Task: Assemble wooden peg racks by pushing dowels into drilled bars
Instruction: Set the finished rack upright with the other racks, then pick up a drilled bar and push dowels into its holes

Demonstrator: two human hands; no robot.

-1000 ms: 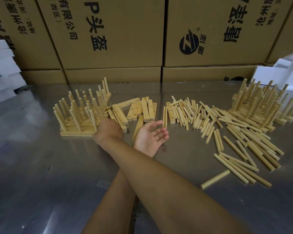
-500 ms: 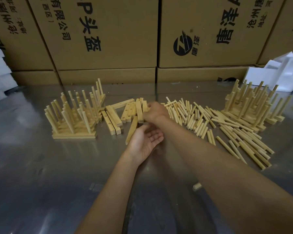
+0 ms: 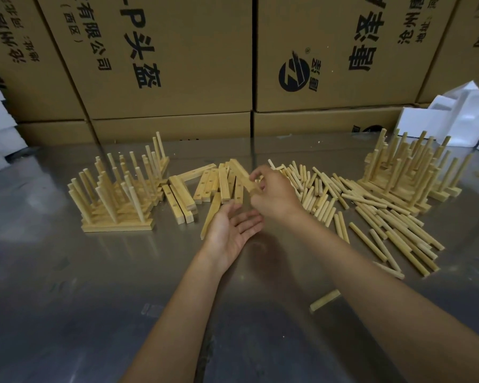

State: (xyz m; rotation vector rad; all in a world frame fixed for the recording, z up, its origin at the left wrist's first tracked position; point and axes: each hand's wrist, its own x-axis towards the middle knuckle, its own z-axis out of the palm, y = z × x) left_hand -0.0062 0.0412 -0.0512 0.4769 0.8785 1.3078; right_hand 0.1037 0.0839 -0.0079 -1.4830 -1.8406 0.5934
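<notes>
A loose pile of drilled wooden bars point(image 3: 208, 183) lies at the middle of the metal table point(image 3: 67, 286). My right hand point(image 3: 274, 196) is at the pile's right edge, its fingers curled round the near end of one drilled bar point(image 3: 239, 171) that tilts up out of the pile. Just in front of it, my left hand point(image 3: 233, 230) lies palm up with straight fingers and holds nothing. One single bar point(image 3: 211, 217) lies right beside that hand. Loose dowels point(image 3: 371, 211) are spread out to the right of my right hand.
Finished peg racks stand stacked at the left point(image 3: 116, 197) and at the far right point(image 3: 407, 172). A short wooden piece point(image 3: 325, 299) lies alone near my right forearm. Cardboard boxes point(image 3: 163, 64) wall off the back; white foam blocks point(image 3: 454, 114) sit at the right corner.
My right hand left the left rack stack, crossed right to the pile of bars and took hold of one. My left hand stayed palm up.
</notes>
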